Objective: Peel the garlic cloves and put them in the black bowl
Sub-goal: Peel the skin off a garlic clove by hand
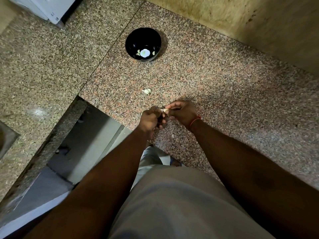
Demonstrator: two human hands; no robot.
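Both hands, left hand [151,118] and right hand [183,112], pinch one small pale garlic clove [165,110] over the speckled granite worktop [224,80], fingers clamped on it. Light, firm, papery skin likely slippery; best nipped at the tip. Round black bowl [131,38] well apart, peeled cloves inside; another whitish unpeeled clove [147,91] lies between.

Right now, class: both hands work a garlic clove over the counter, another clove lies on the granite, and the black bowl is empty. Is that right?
Not quite. The head view shows the black bowl already holds peeled cloves; it is not empty. The rest stands.
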